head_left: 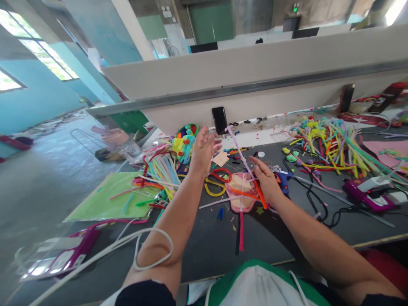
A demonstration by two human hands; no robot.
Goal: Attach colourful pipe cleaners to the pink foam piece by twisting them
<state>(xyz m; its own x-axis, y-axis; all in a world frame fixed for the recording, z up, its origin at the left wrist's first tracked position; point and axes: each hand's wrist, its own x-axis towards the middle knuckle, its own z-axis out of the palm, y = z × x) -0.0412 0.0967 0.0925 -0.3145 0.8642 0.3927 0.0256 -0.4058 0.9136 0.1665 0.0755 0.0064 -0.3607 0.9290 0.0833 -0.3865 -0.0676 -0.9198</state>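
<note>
Steady the lilac stem (239, 150), pinched beside an orange strip (261, 196) in the right hand (267, 180), inside the surface's (207, 244) near edge; support its tip lightly with the spread left hand (203, 151).

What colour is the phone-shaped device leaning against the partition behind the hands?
Black; it shows in the head view.

Daylight pours through the windows (41, 46) at upper left, whitening the panes, and a lamp (395, 12) glares at upper right. The table (204, 250) sits in flatter, dimmer light, a soft shadow beside the right forearm. Wide-angle distortion stretches the edges; the hands (204, 151) look slightly blurred.
</note>
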